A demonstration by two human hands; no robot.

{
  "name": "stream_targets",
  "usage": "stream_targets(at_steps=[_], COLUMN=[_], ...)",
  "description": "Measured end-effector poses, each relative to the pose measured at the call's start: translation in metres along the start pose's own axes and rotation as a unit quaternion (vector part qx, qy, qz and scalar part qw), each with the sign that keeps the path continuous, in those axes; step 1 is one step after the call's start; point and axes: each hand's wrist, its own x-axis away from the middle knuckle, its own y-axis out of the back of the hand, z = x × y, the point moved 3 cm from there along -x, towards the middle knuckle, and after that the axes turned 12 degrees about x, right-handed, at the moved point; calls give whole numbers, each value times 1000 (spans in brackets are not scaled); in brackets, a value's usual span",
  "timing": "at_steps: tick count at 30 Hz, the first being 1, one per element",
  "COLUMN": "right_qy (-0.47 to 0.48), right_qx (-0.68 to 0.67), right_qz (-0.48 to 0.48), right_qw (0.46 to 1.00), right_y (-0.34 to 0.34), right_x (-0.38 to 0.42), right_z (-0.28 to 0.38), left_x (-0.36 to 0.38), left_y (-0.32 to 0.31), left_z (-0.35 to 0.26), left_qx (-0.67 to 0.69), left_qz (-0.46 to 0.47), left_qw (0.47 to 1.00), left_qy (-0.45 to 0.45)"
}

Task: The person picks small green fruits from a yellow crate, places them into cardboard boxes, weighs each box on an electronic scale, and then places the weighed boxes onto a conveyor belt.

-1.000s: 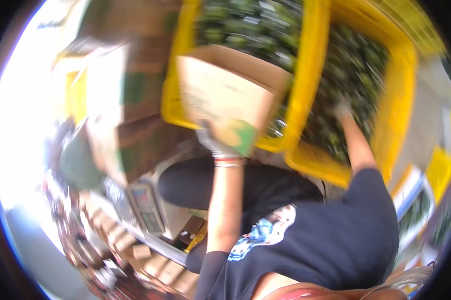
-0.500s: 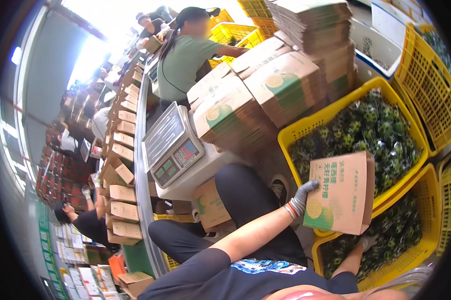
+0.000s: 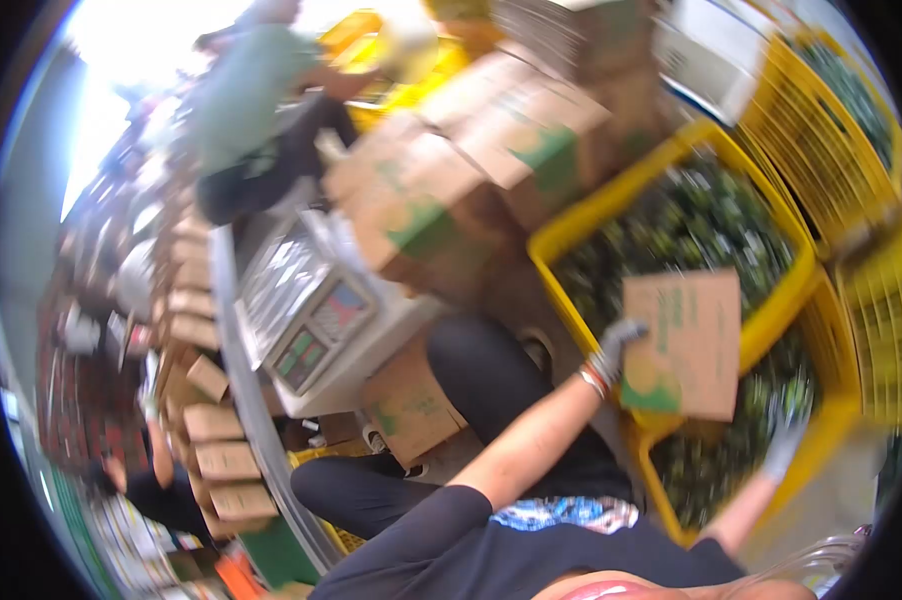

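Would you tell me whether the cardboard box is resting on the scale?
No, the left hand holds the cardboard box over the yellow crate, apart from the scale.

Both arms stretch forward, gloved left hand [image 3: 616,350] clenched, gloved right hand [image 3: 783,445] lower, grip unclear.

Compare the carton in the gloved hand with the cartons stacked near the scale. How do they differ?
The held carton is single, gripped at its edge by the gloved left hand over a yellow crate; the stacked cartons lie untouched in a leaning pile beside the scale. The held carton shows its broad face; the stacked cartons mostly overlap. Both are brown cardboard with green print.
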Motion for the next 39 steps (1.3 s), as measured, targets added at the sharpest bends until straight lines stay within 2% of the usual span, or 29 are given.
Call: stream_targets(at_steps=[1,2,3,4,5,6,7,9,10,11,12,13,15,16,17,19,21,22,23,25,26,29,30,33,34,37,39], right_qy=[43,176,363,499,371,289,230,295,273,250,285,265,242,230,155,61,51,-53,-157,-133,-176,-273,-342,-395,-413,-487,-442], right_qx=[-17,217,571,670,457,264,241,264,264,262,242,175,132,119,76,-125,140,210,276,544,553,588,556,582,572,412,486], right_qz=[21,92,32,-61,-64,-24,5,86,118,154,172,202,200,209,205,162,126,104,83,106,117,109,157,103,85,23,21], right_qw=[999,956,736,546,806,920,943,914,918,919,911,927,940,943,963,977,981,971,945,822,806,754,741,704,704,770,754], right_y=[3,-15,-32,-46,-68,-83,-110,-126,-130,-134,-136,-136,-123,-109,-94,-61,-13,7,28,87,98,83,73,38,28,-4,-9], right_x=[-6,-3,4,12,21,14,31,30,33,38,41,48,51,44,45,26,1,-5,-8,-23,-18,-19,-26,-34,-39,-24,-18], right_z=[21,64,106,146,164,161,185,177,178,182,183,180,179,170,165,138,75,42,4,-118,-155,-193,-199,-211,-224,-259,-279], left_x=[-4,-15,-8,-5,-10,-8,0,16,10,3,2,2,-9,-10,-10,-23,-24,-21,-15,13,33,103,127,179,191,203,184], left_y=[8,22,14,9,15,15,6,-23,-16,-7,-4,0,13,17,16,41,46,50,55,67,75,104,113,128,128,125,115], left_z=[3,8,3,4,14,13,13,12,16,15,12,11,7,9,13,22,26,26,26,13,3,-27,-37,-55,-58,-58,-48], left_qx=[-8,-20,-52,-18,13,46,76,186,193,175,186,194,109,160,184,207,180,159,133,69,39,-34,-50,-76,-81,-89,-77], left_qz=[18,18,1,20,54,65,75,164,176,166,156,147,127,175,214,201,159,132,102,40,8,-92,-123,-193,-209,-228,-199], left_qw=[999,999,998,1000,998,995,992,966,963,970,969,969,985,971,958,953,966,974,982,995,998,995,991,978,975,969,977], left_qy=[-41,-26,-27,7,29,53,69,72,62,38,42,48,-30,12,57,97,96,89,82,60,52,34,29,17,14,3,0])
